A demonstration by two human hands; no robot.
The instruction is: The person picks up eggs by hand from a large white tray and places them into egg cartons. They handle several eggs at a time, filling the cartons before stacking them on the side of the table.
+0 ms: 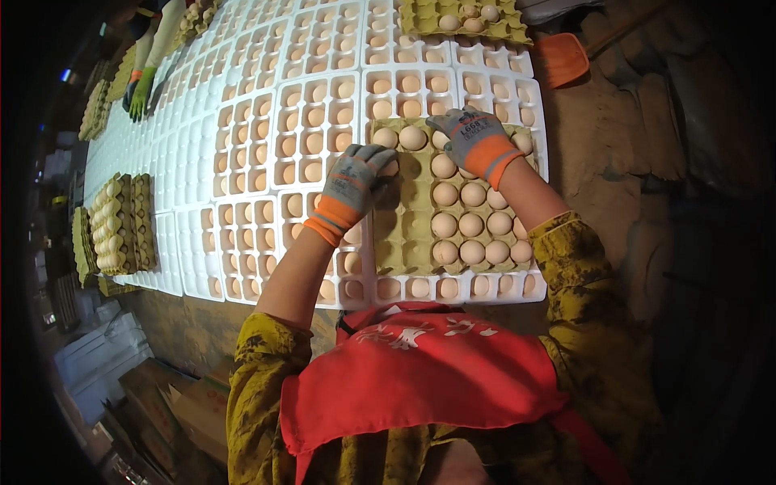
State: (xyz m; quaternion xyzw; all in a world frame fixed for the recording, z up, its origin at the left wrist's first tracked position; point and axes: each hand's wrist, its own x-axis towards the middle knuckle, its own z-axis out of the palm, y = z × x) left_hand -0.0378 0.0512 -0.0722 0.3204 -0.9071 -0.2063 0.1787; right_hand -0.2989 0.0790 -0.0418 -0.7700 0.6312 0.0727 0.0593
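A greenish pulp egg tray (402, 234) lies on top of white foam egg trays. Pale eggs (471, 224) fill its right side, while most cups on its left are bare. My left hand (353, 184), in a grey glove with an orange cuff, is at the tray's left edge, its fingers curled round an egg (390, 168). Over the tray's far rows is my right hand (475, 139), gloved alike. Its bent fingers close on an egg (440, 140) that they partly cover; its palm side is hidden. Two more eggs (413, 138) sit between the hands.
White foam trays (368, 121), many holding eggs, cover the table. Another pulp tray (517, 28) with eggs lies at the far right, near an orange scoop (563, 61). Stacked pulp trays (121, 226) stand at left. Another person's green-gloved hand (143, 93) is at far left. Cardboard boxes (198, 412) are below.
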